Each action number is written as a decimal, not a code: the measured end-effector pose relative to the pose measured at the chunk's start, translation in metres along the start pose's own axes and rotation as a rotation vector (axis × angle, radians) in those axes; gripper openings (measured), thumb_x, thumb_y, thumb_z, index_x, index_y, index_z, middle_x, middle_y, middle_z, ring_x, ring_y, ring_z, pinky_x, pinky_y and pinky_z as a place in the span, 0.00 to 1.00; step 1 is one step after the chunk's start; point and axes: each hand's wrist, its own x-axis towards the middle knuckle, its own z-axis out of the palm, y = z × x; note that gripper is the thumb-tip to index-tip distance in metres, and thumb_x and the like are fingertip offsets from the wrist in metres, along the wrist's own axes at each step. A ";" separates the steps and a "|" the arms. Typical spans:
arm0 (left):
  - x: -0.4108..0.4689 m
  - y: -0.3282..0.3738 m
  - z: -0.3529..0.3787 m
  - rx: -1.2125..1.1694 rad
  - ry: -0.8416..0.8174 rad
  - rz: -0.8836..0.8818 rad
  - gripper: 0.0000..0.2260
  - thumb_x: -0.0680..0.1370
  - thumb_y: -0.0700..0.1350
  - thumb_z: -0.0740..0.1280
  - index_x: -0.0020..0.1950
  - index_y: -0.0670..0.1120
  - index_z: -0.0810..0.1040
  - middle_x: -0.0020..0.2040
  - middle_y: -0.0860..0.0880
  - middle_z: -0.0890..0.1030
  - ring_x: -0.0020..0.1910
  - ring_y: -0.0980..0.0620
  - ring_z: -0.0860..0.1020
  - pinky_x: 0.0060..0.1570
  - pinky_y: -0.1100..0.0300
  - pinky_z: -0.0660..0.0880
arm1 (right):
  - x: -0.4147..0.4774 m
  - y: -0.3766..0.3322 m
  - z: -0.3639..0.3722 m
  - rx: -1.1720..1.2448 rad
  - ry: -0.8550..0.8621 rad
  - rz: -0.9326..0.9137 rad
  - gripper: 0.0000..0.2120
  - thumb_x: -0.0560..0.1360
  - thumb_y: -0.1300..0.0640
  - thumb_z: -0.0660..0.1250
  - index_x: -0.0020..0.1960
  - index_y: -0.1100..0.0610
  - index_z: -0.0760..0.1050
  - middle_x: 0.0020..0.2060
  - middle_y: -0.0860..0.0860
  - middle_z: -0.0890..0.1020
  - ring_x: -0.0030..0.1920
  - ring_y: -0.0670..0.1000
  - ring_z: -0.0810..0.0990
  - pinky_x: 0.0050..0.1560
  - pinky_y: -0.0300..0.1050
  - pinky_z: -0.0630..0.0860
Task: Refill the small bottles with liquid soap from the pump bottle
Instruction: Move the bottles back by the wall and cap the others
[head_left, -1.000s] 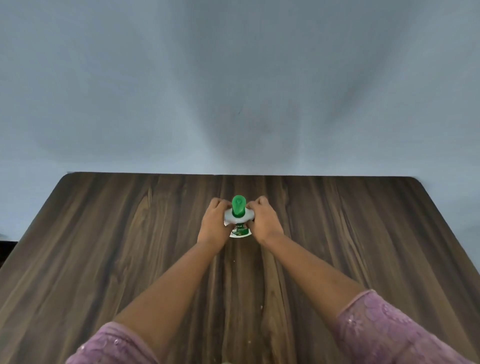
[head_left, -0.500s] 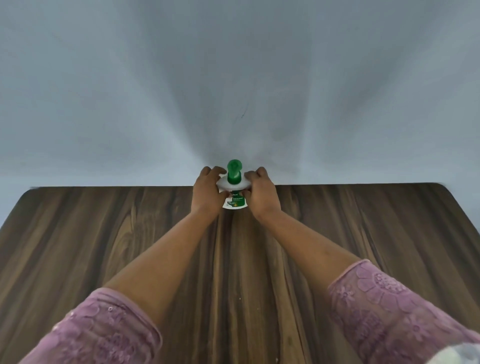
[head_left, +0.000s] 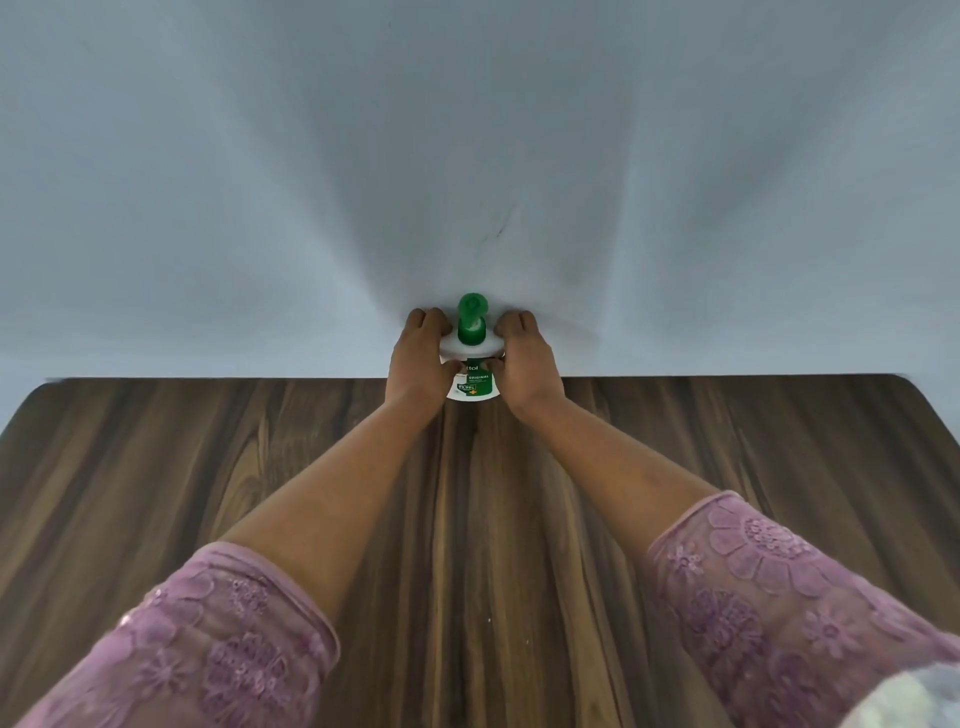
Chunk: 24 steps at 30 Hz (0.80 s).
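A white pump bottle with a green pump head and a green-and-white label stands upright near the far edge of the wooden table. My left hand grips its left side, fingers curled round the shoulder. My right hand grips its right side the same way. Both arms are stretched forward. No small bottles are in view.
A plain pale wall rises right behind the table's far edge. Dark wood-grain tabletop stretches to both sides of my arms, with rounded far corners. A pale blurred patch shows at the bottom right corner.
Both hands have slid the pump bottle away from me, from the table's middle to its far edge by the wall. My grip on it has stayed the same.
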 end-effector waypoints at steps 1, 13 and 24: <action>0.000 0.000 0.000 -0.005 -0.001 0.007 0.15 0.67 0.35 0.72 0.49 0.42 0.72 0.52 0.45 0.72 0.45 0.45 0.75 0.43 0.57 0.72 | 0.000 0.000 0.000 0.001 -0.001 0.003 0.13 0.72 0.68 0.63 0.56 0.66 0.70 0.58 0.62 0.71 0.48 0.66 0.77 0.49 0.57 0.73; -0.063 0.011 -0.021 0.117 -0.174 -0.181 0.29 0.67 0.41 0.74 0.64 0.43 0.66 0.61 0.43 0.69 0.57 0.43 0.73 0.52 0.55 0.71 | -0.066 0.017 -0.010 0.029 -0.224 0.192 0.21 0.72 0.62 0.72 0.63 0.61 0.70 0.59 0.57 0.75 0.57 0.56 0.76 0.59 0.50 0.74; -0.348 -0.052 -0.068 0.140 -0.853 0.104 0.18 0.71 0.34 0.64 0.59 0.46 0.75 0.53 0.52 0.72 0.46 0.58 0.73 0.48 0.71 0.68 | -0.310 0.031 -0.016 0.091 -0.921 -0.173 0.18 0.72 0.68 0.66 0.61 0.59 0.75 0.58 0.55 0.77 0.53 0.51 0.79 0.54 0.39 0.75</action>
